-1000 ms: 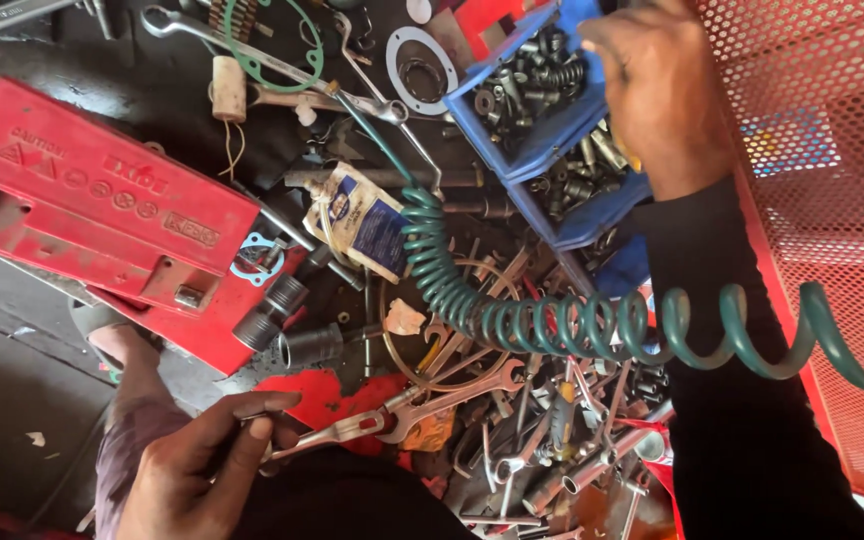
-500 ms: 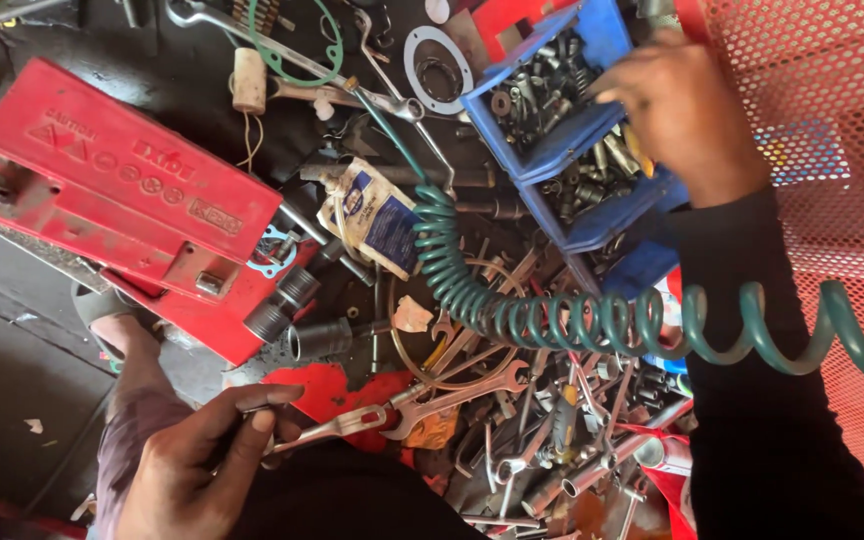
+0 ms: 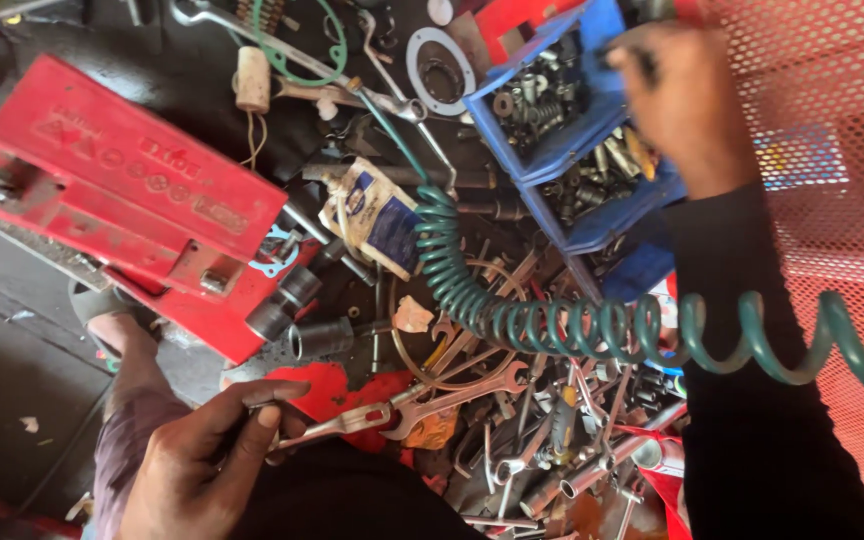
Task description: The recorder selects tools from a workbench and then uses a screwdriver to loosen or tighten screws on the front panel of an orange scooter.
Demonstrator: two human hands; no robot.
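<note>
My left hand (image 3: 197,465) is low on the left, with its fingers closed round the handle of a flat metal spanner (image 3: 352,422) that points right into a heap of tools. Up at the right, my right hand (image 3: 687,100), in a black sleeve, is over a blue divided bin (image 3: 552,170) full of bolts and nuts. Its fingers curl at the bin's far edge, and whatever may be in them is hidden. A green coiled hose (image 3: 552,325) runs under my right forearm.
A red metal case (image 3: 142,190) lies at the left, with dark sockets (image 3: 317,335) at its corner. A white and blue squeeze pouch (image 3: 377,215) and a ring gasket (image 3: 439,70) sit nearby. Spanners (image 3: 542,450) are heaped at the bottom. Red mesh (image 3: 832,150) lines the right side.
My right hand has shifted across the blue bin towards its far right edge. My left hand keeps its hold on the spanner and has hardly moved.
</note>
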